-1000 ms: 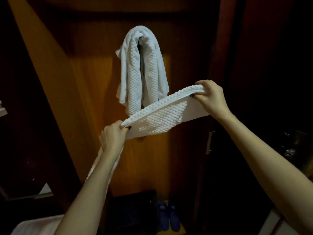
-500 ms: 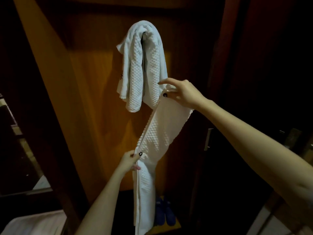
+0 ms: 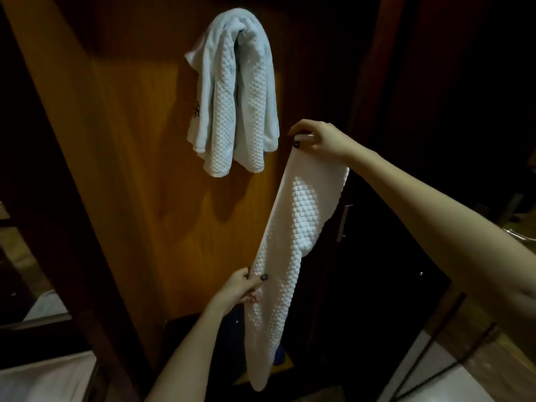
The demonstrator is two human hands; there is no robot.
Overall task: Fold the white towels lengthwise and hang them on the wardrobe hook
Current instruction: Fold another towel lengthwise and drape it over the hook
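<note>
Free gap over wardrobe panel (image 3: 174, 198) between hung towel (image 3: 232, 97) and held towel (image 3: 295, 227); door handle (image 3: 343, 224) just beside the latter.

You're facing a warm orange-brown wood wardrobe panel (image 3: 150, 198), lit mid, v. dark at edges. Slim metal door handle (image 3: 343, 223) rt; pale tiled floor (image 3: 429, 372) btm rt.

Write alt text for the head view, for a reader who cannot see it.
A person holds a long white towel up before a wooden wardrobe panel: the right hand pinches its top end, and the left hand grips its edge lower down. Above and left of it, a second towel hangs draped on the panel, and whatever holds it is hidden.
</note>
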